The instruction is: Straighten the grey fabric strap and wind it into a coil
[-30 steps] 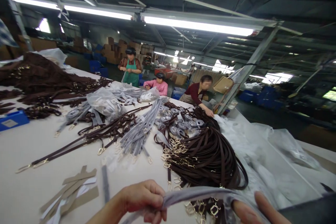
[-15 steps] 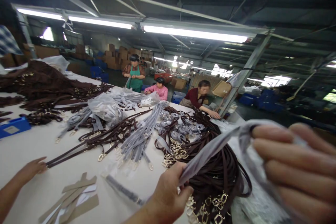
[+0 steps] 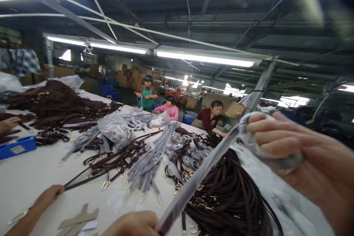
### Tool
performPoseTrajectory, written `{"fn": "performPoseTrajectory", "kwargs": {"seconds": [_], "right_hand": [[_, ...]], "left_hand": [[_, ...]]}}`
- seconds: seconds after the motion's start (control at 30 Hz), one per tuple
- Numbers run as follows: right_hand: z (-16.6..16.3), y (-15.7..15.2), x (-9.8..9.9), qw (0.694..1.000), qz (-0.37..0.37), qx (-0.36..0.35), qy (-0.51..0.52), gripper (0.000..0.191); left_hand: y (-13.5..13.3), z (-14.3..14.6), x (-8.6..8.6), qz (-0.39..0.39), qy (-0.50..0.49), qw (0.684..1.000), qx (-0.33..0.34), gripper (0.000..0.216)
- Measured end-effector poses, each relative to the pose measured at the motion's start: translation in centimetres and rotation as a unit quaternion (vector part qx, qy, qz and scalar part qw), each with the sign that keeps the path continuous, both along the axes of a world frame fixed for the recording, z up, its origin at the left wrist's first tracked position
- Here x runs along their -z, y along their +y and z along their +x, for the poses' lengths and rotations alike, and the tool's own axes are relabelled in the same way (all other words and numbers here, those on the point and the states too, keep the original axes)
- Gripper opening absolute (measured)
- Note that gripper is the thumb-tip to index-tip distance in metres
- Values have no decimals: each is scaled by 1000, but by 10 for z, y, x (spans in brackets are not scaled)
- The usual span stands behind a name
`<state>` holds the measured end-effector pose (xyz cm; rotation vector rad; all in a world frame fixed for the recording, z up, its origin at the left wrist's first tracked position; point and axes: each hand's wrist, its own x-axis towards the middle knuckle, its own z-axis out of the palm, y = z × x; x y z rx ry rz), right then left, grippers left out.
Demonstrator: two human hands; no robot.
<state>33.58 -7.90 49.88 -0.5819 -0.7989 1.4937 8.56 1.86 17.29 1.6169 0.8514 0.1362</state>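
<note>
A long strap in a grey plastic sleeve runs taut and diagonal between my two hands. My right hand, large and close at the right, is closed round its upper end, with the sleeve bunched under the fingers. My left hand, at the bottom edge, pinches the lower end. Below the strap lies a big coil of dark brown straps with gold buckles.
On the white table lie sleeved grey straps, loose brown straps, a brown heap, a blue box and cardboard strips. A co-worker's hand touches a brown strap at lower left. Three people work at the far end.
My right hand has lifted the strap's upper end higher and closer, pulling it taut. My left hand has dropped to the bottom edge. The view has tilted upward. The co-worker's hand has moved right.
</note>
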Motion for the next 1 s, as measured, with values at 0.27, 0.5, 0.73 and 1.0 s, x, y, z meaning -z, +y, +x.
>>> {"fn": "performPoseTrajectory", "kwargs": {"seconds": [0.27,0.5,0.73,1.0], "right_hand": [[-63,29,37,982,-171,21,78,34],[-50,24,36,989,-119,12,88,29],[-5,16,37,998,41,33,40,31],[9,47,95,926,207,206,-239,31]], "left_hand": [[-18,101,-52,399,-327,828,-219,77],[-14,162,-118,237,-381,837,-313,67],[-11,168,-112,23,-423,901,-94,49],[-26,146,-103,-57,-393,918,-15,63]]}}
